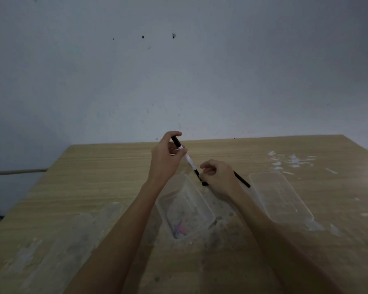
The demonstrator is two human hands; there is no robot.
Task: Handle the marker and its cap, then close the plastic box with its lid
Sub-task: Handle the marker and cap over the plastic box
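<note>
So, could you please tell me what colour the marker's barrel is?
White, with black ends, on the marker; head view.

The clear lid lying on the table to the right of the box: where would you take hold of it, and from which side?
Grip the lid by its long edges near the middle, coming from above with the right hand, which is nearer. It lies flat and apart from the plastic box, a long rectangle with a thin raised rim, so thumb and fingers can probably span its narrow width and lift it level.
</note>
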